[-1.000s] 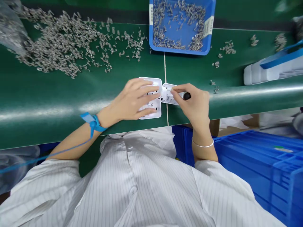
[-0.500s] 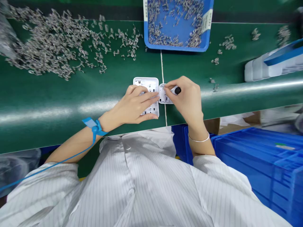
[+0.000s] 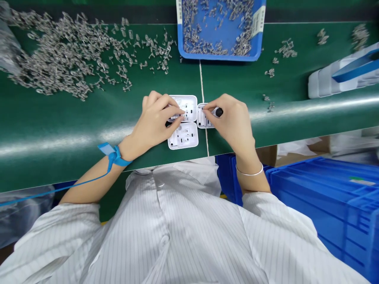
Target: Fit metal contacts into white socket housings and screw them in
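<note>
Two white plastic housings lie side by side on the green belt (image 3: 74, 118) near its front edge. The larger double housing (image 3: 183, 136) has my left hand (image 3: 155, 120) resting over its upper half, fingertips pinching at a spot inside it. The smaller white housing (image 3: 204, 118) is under my right hand (image 3: 232, 120), whose thumb and forefinger pinch a small part against it beside a black round piece (image 3: 219, 112). My left wrist wears a blue strap (image 3: 114, 156) with a cord.
A large heap of small metal spring clips (image 3: 68, 55) spreads over the belt's far left. A blue tray (image 3: 220, 29) of the same clips stands at the far middle. White moulded trays (image 3: 334, 79) lie at the right. Blue crates (image 3: 322, 197) stand below right.
My left hand has slid up from the lower half of the double housing to its upper half, uncovering the lower half. My right hand has stayed on the smaller housing.
</note>
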`<control>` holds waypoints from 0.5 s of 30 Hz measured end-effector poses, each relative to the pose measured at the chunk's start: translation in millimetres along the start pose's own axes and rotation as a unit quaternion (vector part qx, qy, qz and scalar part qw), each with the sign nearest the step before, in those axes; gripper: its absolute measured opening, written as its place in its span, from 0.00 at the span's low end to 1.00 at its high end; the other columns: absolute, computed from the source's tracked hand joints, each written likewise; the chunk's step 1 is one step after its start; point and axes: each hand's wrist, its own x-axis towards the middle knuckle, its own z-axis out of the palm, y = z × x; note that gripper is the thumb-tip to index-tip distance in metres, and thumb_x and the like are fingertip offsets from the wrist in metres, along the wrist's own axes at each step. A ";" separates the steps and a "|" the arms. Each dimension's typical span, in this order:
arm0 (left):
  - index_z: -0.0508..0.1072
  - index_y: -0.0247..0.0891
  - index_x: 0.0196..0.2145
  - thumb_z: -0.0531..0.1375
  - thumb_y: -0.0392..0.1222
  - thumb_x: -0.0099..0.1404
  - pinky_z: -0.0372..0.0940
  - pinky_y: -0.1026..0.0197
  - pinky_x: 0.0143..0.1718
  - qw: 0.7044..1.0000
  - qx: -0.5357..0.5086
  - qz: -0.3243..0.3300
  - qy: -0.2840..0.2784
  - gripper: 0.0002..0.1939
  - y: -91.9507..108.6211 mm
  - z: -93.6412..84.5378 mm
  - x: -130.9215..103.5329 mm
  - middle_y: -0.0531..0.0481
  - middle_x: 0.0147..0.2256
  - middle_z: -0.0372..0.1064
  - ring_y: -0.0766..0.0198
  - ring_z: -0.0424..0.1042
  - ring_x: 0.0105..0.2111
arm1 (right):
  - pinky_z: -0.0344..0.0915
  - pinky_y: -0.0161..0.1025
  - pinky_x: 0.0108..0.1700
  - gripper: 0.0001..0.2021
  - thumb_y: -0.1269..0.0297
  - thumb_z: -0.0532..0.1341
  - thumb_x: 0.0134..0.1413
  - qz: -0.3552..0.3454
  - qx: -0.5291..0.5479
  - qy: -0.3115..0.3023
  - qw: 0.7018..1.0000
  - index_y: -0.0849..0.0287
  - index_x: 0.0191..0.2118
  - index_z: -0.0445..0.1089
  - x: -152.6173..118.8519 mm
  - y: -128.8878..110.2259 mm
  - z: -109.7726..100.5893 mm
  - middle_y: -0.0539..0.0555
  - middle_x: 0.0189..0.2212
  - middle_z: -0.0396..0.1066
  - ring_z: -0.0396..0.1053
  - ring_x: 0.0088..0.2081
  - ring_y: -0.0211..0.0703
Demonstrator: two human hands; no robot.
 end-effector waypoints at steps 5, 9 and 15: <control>0.79 0.44 0.43 0.56 0.49 0.76 0.61 0.38 0.52 1.000 -0.012 0.007 -0.013 0.13 -1.1 2.0 7.6 0.45 0.44 0.72 0.47 0.66 0.50 | 0.60 0.41 0.33 0.13 0.68 0.56 0.65 -0.034 -0.096 -0.032 0.994 0.55 0.47 0.77 -9.6 -5.4 -8.4 0.56 0.42 0.74 0.69 0.33 0.42; 0.80 0.43 0.41 0.57 0.51 0.75 0.61 0.38 0.50 0.998 -0.012 0.028 -0.054 0.14 -6.7 -2.9 17.0 0.44 0.43 0.71 0.46 0.65 0.50 | 0.56 0.40 0.31 0.18 0.72 0.55 0.63 -0.060 -0.158 -0.078 0.982 0.54 0.54 0.74 -18.1 -9.1 -14.7 0.57 0.44 0.73 0.68 0.31 0.42; 0.81 0.42 0.39 0.56 0.51 0.75 0.59 0.38 0.49 0.991 0.021 0.092 -0.093 0.17 -11.7 -11.5 28.8 0.42 0.43 0.70 0.44 0.64 0.49 | 0.54 0.39 0.29 0.23 0.75 0.53 0.62 -0.059 -0.191 -0.103 0.974 0.54 0.59 0.69 -24.3 -10.4 -11.4 0.60 0.51 0.70 0.68 0.31 0.40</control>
